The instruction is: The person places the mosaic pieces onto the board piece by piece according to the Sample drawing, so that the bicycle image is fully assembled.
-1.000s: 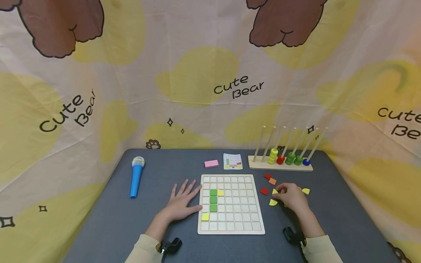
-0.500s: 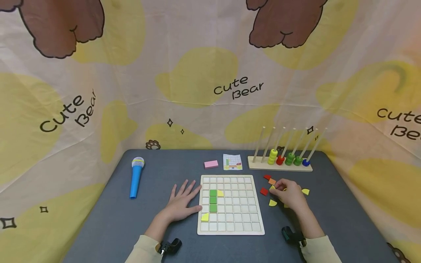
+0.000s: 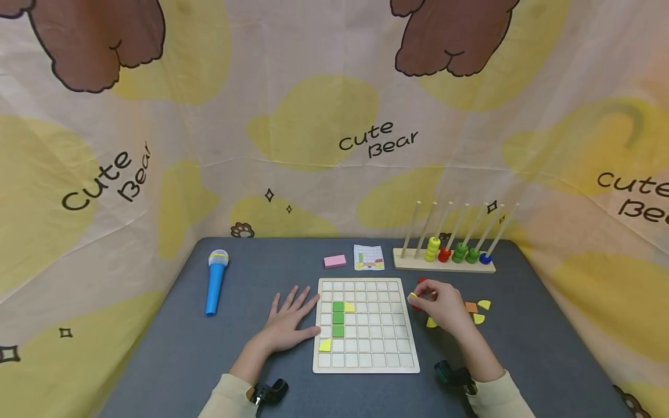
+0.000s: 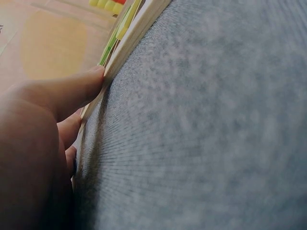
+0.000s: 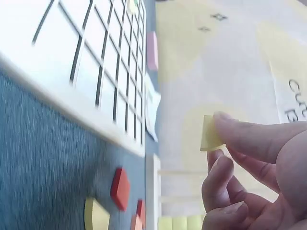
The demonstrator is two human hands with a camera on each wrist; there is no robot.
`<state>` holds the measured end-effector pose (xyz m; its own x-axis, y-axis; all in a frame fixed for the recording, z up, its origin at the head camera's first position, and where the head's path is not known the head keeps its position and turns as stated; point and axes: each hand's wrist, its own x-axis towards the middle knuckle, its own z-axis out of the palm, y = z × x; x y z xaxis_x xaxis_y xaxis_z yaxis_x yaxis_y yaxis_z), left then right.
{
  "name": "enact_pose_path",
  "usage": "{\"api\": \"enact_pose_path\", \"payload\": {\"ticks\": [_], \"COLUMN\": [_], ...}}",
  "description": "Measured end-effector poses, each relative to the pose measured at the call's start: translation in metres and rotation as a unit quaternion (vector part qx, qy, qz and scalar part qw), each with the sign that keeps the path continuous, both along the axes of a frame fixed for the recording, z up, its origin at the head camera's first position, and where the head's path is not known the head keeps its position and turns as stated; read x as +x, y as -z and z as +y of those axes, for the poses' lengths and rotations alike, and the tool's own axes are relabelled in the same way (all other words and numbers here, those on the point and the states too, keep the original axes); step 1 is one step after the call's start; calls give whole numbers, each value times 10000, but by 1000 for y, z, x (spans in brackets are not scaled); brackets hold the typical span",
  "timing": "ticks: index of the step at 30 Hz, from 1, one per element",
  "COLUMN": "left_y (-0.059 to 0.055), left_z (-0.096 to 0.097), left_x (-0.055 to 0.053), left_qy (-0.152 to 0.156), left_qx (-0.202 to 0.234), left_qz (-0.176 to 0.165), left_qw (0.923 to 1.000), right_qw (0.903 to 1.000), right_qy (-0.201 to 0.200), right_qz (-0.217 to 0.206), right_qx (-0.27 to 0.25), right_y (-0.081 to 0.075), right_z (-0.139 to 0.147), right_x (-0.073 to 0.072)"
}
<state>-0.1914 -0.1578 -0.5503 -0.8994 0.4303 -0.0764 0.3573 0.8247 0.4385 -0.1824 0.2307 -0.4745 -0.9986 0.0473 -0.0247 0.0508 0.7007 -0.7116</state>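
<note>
In the head view, my left hand point(image 3: 284, 326) rests with fingers spread, its thumb and a fingertip touching the left edge of the white grid board point(image 3: 378, 347). The left wrist view shows the thumb point(image 4: 81, 91) against the board's side. Three green squares point(image 3: 338, 319) stand in a column on the board, with one yellow piece point(image 3: 349, 307) beside the top square and another yellow piece point(image 3: 325, 345) lower left. Just off the board's right edge, my right hand point(image 3: 444, 306) pinches a small yellow piece point(image 5: 210, 134) between thumb and fingers, raised above the table.
Loose yellow quarter-round pieces point(image 3: 484, 305), an orange square point(image 3: 471, 307) and red pieces point(image 5: 120, 189) lie around my right hand. Along the back stand a pink block point(image 3: 334, 262), a printed grid card point(image 3: 369, 258) and a peg abacus point(image 3: 445, 265). A blue toy microphone point(image 3: 213, 284) lies left.
My right hand has picked up the yellow piece from among the loose ones and moved left with it towards the board. The left hand stays where it was.
</note>
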Motion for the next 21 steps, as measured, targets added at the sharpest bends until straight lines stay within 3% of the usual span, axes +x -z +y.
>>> {"api": "enact_pose_path", "payload": {"ticks": [7, 21], "left_y": [1, -4], "left_z": [0, 0], "left_x": [0, 2], "left_qy": [-7, 18], "left_qx": [-57, 12], "left_qz": [5, 2], "left_qw": [10000, 10000], "right_qw": [9997, 9975], "right_qy": [-185, -515], "right_qz": [-60, -68], "right_qx": [-156, -485], "right_y": [-2, 8], "right_z": [-21, -55], "right_x": [2, 7]}}
